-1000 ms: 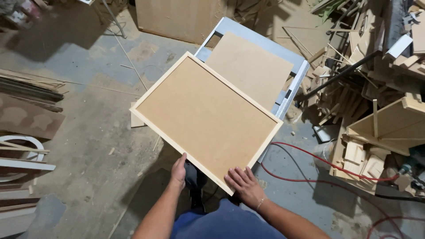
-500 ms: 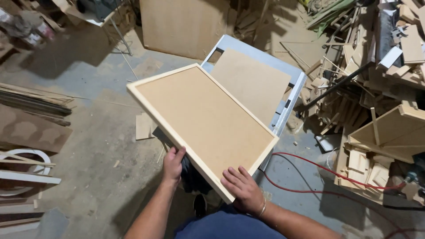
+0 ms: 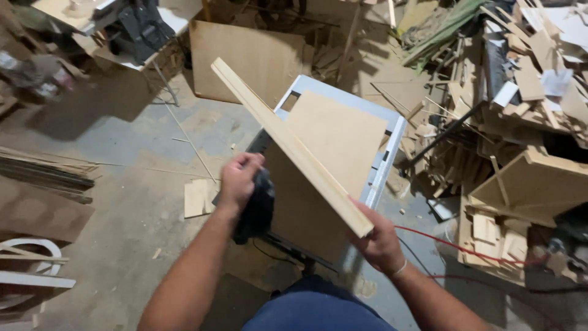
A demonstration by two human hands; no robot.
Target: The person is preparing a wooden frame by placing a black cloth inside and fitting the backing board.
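I hold a light wooden framed board (image 3: 294, 147) tipped up on its side, so its pale edge strip runs from upper left to lower right. My right hand (image 3: 381, 244) grips its near lower corner from below. My left hand (image 3: 237, 181) is closed in a fist at the board's left side, against its shaded brown face (image 3: 300, 211). A black object (image 3: 257, 208) sits right under that hand; whether the hand holds it is unclear. Behind the board stands a grey metal work table (image 3: 392, 132) with a brown sheet (image 3: 343, 138) lying on it.
A heap of wood offcuts and an open wooden box (image 3: 533, 184) fill the right side. A red cable (image 3: 453, 248) runs across the concrete floor. A large brown panel (image 3: 251, 58) leans at the back. Strips and curved white pieces (image 3: 30, 257) lie at the left.
The board, which was lying nearly flat face up in front of me, has been swung up onto its edge. My left hand has shifted from the near edge to the board's left side.
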